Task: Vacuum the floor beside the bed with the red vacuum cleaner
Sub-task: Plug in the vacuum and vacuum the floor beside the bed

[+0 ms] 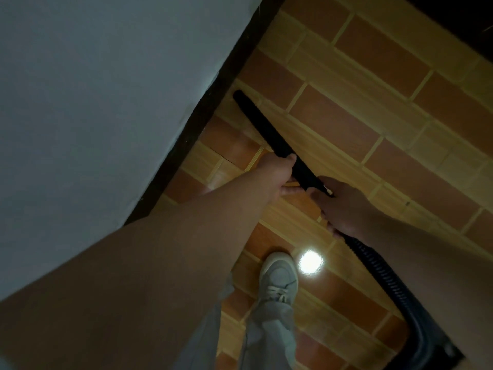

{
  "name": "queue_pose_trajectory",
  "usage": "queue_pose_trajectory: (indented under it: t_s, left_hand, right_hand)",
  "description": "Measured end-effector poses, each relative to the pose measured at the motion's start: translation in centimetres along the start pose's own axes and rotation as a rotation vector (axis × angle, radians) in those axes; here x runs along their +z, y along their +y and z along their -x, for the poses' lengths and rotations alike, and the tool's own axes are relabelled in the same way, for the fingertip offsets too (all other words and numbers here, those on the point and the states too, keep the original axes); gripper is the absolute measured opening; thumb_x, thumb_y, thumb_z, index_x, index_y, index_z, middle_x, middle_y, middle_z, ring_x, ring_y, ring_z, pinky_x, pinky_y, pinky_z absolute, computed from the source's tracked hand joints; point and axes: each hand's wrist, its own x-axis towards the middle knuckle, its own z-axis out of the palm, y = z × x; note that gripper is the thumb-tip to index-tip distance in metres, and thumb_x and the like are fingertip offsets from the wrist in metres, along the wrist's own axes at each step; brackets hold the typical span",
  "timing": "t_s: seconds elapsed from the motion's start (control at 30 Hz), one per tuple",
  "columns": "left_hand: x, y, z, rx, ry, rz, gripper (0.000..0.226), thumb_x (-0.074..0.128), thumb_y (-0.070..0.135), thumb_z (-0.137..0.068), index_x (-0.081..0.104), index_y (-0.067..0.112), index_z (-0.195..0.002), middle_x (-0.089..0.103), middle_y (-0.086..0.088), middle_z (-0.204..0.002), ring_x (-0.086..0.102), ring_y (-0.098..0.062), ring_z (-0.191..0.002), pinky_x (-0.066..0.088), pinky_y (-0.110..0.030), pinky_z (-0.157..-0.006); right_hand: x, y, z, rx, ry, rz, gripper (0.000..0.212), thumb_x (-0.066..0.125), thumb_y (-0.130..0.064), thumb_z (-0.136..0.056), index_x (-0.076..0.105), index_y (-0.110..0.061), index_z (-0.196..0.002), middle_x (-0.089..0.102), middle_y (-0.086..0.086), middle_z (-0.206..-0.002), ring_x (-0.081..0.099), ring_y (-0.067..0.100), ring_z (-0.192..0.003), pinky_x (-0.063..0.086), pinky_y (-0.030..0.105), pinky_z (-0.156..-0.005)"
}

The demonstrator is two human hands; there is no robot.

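A black vacuum wand [262,128] slants across the tiled floor [346,121], its tip close to the dark base of the bed [202,124]. My left hand [277,170] grips the wand at mid-length. My right hand [344,206] grips its rear end, where the ribbed black hose [378,268] begins. The hose runs down to the lower right. The red body of the vacuum cleaner is not in view.
The bed's pale sheet [93,102] fills the left half of the view. My foot in a grey sneaker [278,276] stands on the tiles below the hands. A bright lamp reflection [310,261] shines on the floor beside it. A dark edge [453,17] lies at top right.
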Motion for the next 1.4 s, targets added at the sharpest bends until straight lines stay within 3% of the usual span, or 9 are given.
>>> queue_pose_trajectory:
  t_s: [0.1,0.23,0.53,0.63,0.83,1.03,1.23,1.4]
  left_hand:
    - [0.3,0.2,0.0,0.028,0.014,0.019,0.025,0.054,0.018,-0.105,0.057,0.004,-0.126,0.064,-0.017,-0.120,0.067,-0.031,-0.108,0.063,-0.049,-0.074]
    - [-0.4,-0.7,0.7,-0.001,0.017,0.081,0.005,0.053,0.013,-0.105,0.053,0.010,-0.102,0.062,-0.016,-0.111,0.065,-0.033,-0.113,0.061,-0.054,-0.083]
    - [-2.3,-5.3,1.5,-0.013,0.026,0.171,0.020,0.052,0.013,-0.106,0.050,0.007,-0.124,0.058,-0.016,-0.116,0.063,-0.033,-0.114,0.062,-0.050,-0.081]
    - [-3.0,-6.8,1.7,-0.037,0.034,0.183,0.032,0.051,0.013,-0.106,0.046,0.004,-0.136,0.056,-0.018,-0.128,0.063,-0.034,-0.113,0.063,-0.050,-0.078]
    - [-5.0,-9.3,2.1,-0.055,0.008,0.225,0.031,0.050,0.014,-0.107,0.048,0.002,-0.135,0.060,-0.018,-0.126,0.068,-0.030,-0.102,0.064,-0.045,-0.073]
    - [-5.7,-9.9,2.0,-0.028,0.019,0.166,0.031,0.053,0.014,-0.105,0.049,0.003,-0.134,0.060,-0.019,-0.125,0.066,-0.032,-0.111,0.064,-0.044,-0.076]
    - [-8.0,-12.0,2.7,-0.086,0.027,0.231,0.034,0.054,0.014,-0.105,0.047,0.006,-0.138,0.057,-0.019,-0.132,0.066,-0.033,-0.112,0.064,-0.046,-0.072]
    - [-9.0,-12.5,3.4,-0.080,-0.004,0.224,0.034,0.053,0.015,-0.105,0.048,0.004,-0.137,0.059,-0.020,-0.131,0.068,-0.034,-0.110,0.064,-0.046,-0.076]
  right_hand:
    - [-0.2,-0.1,-0.4,-0.052,-0.007,0.038,0.027,0.049,-0.049,-0.100,0.056,-0.042,-0.125,0.061,0.009,-0.073,0.056,0.022,-0.051,0.048,0.028,-0.045]
    - [-0.6,0.0,-0.3,-0.089,-0.046,0.116,0.023,0.050,-0.046,-0.101,0.058,-0.040,-0.122,0.062,0.011,-0.072,0.057,0.026,-0.052,0.049,0.032,-0.046]
    - [1.8,2.4,0.6,-0.055,-0.123,0.105,0.029,0.055,-0.045,-0.099,0.057,-0.042,-0.127,0.059,0.011,-0.070,0.054,0.024,-0.051,0.049,0.031,-0.047]
    - [2.6,3.1,1.2,-0.060,-0.152,0.115,0.025,0.055,-0.045,-0.099,0.057,-0.048,-0.124,0.057,0.009,-0.070,0.054,0.020,-0.050,0.048,0.030,-0.046]
    - [4.1,3.9,1.6,-0.059,-0.172,0.120,0.024,0.057,-0.045,-0.098,0.050,-0.056,-0.119,0.058,0.012,-0.074,0.054,0.023,-0.054,0.049,0.030,-0.048]
    - [6.9,5.1,2.2,-0.053,-0.110,0.083,0.035,0.055,-0.045,-0.099,0.053,-0.044,-0.134,0.058,0.011,-0.074,0.054,0.021,-0.053,0.048,0.027,-0.046]
    - [7.9,4.6,3.0,-0.073,-0.168,0.181,0.024,0.055,-0.047,-0.098,0.048,-0.058,-0.118,0.062,0.011,-0.071,0.057,0.018,-0.051,0.050,0.029,-0.048]
    - [9.5,4.6,3.6,-0.054,-0.127,0.235,0.043,0.054,-0.047,-0.098,0.046,-0.044,-0.141,0.066,0.017,-0.077,0.060,0.024,-0.053,0.053,0.034,-0.051]
